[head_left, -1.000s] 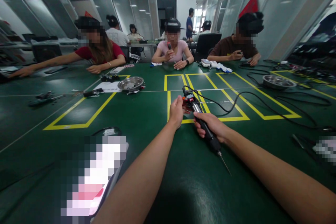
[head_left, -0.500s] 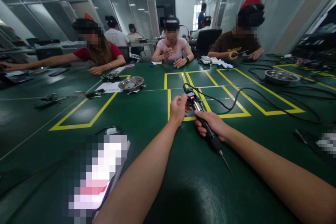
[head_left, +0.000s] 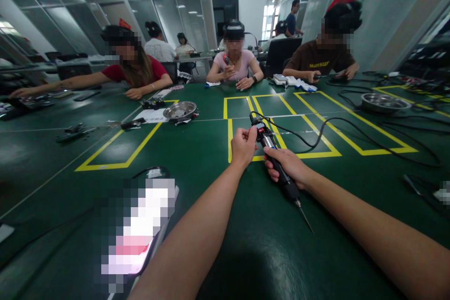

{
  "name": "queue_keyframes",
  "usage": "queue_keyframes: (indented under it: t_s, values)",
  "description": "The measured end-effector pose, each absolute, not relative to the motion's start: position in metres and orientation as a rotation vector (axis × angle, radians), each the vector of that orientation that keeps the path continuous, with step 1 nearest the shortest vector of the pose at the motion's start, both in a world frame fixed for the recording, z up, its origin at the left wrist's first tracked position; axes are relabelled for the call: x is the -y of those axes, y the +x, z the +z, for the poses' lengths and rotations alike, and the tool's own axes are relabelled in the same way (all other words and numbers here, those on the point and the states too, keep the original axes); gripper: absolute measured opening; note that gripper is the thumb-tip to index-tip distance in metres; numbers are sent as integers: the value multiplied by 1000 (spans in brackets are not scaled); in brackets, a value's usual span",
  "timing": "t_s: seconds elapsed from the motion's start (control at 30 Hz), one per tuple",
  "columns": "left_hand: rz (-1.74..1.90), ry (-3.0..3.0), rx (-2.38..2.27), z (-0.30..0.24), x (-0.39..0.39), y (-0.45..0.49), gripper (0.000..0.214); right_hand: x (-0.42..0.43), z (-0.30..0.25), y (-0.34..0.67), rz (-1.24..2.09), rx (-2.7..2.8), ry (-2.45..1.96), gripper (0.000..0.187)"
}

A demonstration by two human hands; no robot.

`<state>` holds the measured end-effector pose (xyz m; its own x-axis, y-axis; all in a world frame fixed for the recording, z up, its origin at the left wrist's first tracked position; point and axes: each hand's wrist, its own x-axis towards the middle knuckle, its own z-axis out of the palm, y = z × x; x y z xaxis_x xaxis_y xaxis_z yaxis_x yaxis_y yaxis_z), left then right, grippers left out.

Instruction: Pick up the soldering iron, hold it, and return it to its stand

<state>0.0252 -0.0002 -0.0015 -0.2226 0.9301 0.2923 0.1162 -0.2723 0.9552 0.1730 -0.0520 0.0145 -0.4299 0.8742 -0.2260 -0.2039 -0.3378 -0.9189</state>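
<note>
In my right hand [head_left: 286, 166] is a black electric screwdriver [head_left: 276, 161] with a silver collar, its fingers wrapped round the body. The thin bit [head_left: 305, 215] points down toward me, and the tail end with a cable faces away. My left hand [head_left: 243, 147] is closed beside that tail end, thumb up against a small dark part [head_left: 259, 127] with red on it. What the left fingers grip is hidden behind the hand. Both hands are above the green table [head_left: 267, 253], near yellow tape outlines [head_left: 316, 154].
A phone [head_left: 144, 229] lies at my left forearm. One steel bowl [head_left: 180, 111] stands mid-left, another steel bowl [head_left: 385, 102] at right. A black cable [head_left: 351, 121] runs across the right side. Several people sit across the table, near white gloves [head_left: 298, 83].
The view has shifted slightly, so the scene sits a little to the right. My left fingers have drawn in beside the screwdriver's tail. The right hand keeps its hold.
</note>
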Motion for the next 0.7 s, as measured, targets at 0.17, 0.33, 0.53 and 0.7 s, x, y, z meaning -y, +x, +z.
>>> queue_keyframes:
  t_s: [0.17,0.33,0.53,0.7]
  values:
    - [1576,1380,-1254,-1,0,26,37,50,12,173,1851,1142,-984,33]
    - [1556,1429,-1227,-1,-1,26,31,50,12,173,1846,1144,-987,33]
    - [1634,1491,-1307,1,1,25,30,51,13,173,1839,1154,-980,33]
    - [1620,1470,-1323,1,2,26,30,50,11,174,1840,1148,-968,34]
